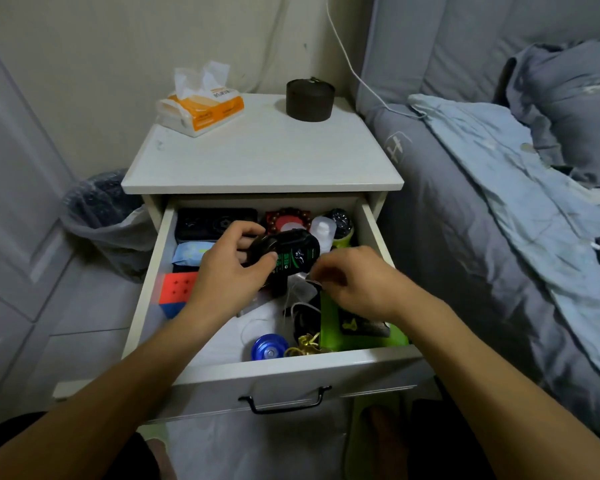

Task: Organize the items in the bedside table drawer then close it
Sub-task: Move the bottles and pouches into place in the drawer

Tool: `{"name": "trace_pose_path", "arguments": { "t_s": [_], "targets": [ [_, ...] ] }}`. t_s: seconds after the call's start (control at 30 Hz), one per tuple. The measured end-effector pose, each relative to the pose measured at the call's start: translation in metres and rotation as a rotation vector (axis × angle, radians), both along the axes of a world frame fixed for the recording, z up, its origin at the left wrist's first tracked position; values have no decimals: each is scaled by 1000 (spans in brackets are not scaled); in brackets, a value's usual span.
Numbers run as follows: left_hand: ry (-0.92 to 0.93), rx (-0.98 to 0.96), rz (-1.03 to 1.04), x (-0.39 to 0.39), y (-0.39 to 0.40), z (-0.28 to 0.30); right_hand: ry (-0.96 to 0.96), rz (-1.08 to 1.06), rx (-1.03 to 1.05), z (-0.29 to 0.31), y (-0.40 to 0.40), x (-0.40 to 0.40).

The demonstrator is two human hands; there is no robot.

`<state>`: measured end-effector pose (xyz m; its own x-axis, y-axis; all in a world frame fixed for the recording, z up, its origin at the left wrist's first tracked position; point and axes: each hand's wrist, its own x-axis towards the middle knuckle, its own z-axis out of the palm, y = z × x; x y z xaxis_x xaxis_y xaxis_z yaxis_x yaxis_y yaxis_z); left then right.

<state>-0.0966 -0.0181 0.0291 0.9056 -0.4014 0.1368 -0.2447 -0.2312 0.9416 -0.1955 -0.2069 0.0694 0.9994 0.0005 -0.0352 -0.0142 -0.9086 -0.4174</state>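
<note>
Right hand (352, 282) fingers blurred; pinched item perhaps cord.

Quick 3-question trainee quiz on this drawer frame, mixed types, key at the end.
1. True or false: the drawer is shut.
2. What does the left hand hold? A) blue yo-yo B) black oval container with green label C) tissue pack
3. Which item lies at the drawer's left edge, in front of the blue packet?

Key:
1. False, it is pulled open.
2. B, the black oval container.
3. The puzzle cube.
</note>
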Motion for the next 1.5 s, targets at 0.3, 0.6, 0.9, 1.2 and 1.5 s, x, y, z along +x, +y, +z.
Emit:
{"name": "trace_pose_path", "arguments": {
  "t_s": [0.3, 0.6, 0.9, 1.2, 1.5],
  "targets": [
    [55, 1, 20, 3, -3, -1, 566, 214, -429, 1, 28, 14],
    [135, 12, 39, 6, 0, 4, 539, 46, -9, -1, 11, 14],
    [401, -187, 157, 7, -1, 15, 88, -134, 42, 2, -6, 2],
    [680, -579, 174, 12, 28, 31, -169, -390, 827, 10, 12, 2],
    [602, -392, 126, 20, 67, 32, -123, -568, 1323, 3, 18, 10]
  ]
}}
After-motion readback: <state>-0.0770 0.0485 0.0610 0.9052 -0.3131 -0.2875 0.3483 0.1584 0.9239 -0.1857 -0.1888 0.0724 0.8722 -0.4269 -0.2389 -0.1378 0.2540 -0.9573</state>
